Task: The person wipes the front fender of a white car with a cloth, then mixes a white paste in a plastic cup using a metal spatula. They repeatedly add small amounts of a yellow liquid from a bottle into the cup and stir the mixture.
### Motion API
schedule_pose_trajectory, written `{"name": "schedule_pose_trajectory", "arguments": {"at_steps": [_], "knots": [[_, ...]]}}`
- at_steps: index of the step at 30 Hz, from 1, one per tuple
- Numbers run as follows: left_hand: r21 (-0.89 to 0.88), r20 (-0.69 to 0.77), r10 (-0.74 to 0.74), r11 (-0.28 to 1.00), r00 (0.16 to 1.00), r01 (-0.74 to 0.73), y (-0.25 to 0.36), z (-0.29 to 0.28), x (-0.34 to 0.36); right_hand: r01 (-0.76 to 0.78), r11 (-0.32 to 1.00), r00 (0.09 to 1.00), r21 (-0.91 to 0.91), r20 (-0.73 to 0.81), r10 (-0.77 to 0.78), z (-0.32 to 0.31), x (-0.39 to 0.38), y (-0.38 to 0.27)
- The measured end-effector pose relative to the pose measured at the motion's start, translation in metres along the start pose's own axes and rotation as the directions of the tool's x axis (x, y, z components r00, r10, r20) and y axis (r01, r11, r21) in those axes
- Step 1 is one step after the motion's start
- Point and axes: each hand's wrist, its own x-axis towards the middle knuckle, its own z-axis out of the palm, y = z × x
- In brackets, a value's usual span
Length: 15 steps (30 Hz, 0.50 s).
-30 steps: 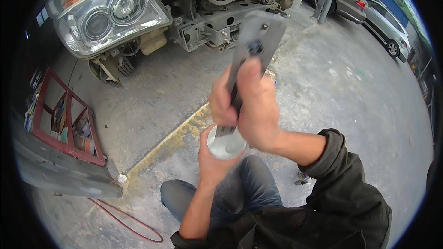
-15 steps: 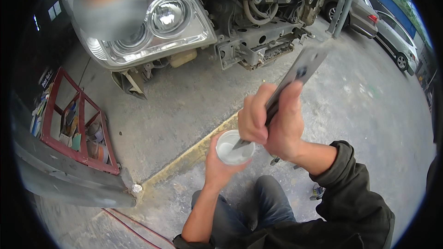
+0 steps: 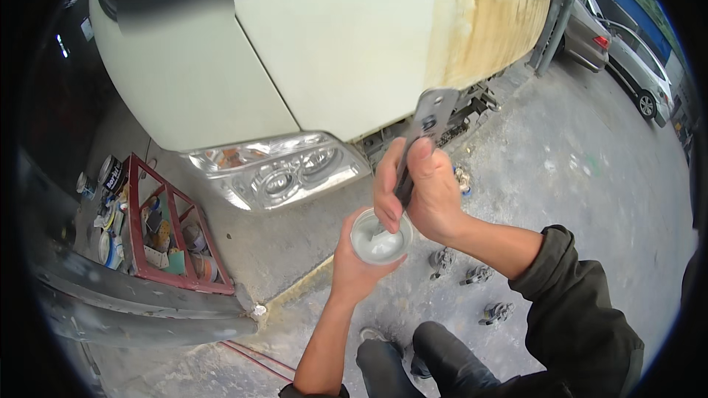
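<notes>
A clear plastic cup [image 3: 381, 248] of whitish-grey liquid rests in my left hand [image 3: 356, 274], whose fingers wrap round its side. My right hand [image 3: 434, 199] is closed on a flat metal stirring stick [image 3: 436, 107] with holes near its upper end. The stick stands steeply over the cup; my fingers hide part of its lower length, and its tip appears to be inside the cup. Both hands are in front of me, the right a little higher than the left.
A pale vehicle front [image 3: 339, 51] with a brownish patch and a headlight [image 3: 295, 175] stands ahead. At the left are a red metal rack [image 3: 133, 206] with tins and cards and a grey post [image 3: 169, 324]. Small metal devices [image 3: 495, 313] sit on the floor; parked cars [image 3: 638, 66] stand far right.
My view has tilted up, showing more of the vehicle's front panel. The right hand and stick have shifted slightly left, and the stick stands more upright. The cup stays in my left hand.
</notes>
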Motion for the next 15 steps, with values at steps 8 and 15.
{"name": "schedule_pose_trajectory", "arguments": {"at_steps": [8,15], "knots": [[-0.014,-0.077,0.025,1.000,0.997,-0.026,0.083,0.001,0.043,0.087,0.612,0.941,-0.786,0.266,0.208,-0.029,0.072,-0.081],[0.046,-0.246,0.089,0.996,0.965,-0.080,0.111,-0.019,0.078,0.115,0.667,0.980,-0.736,0.194,0.045,-0.010,0.120,-0.117]]}}
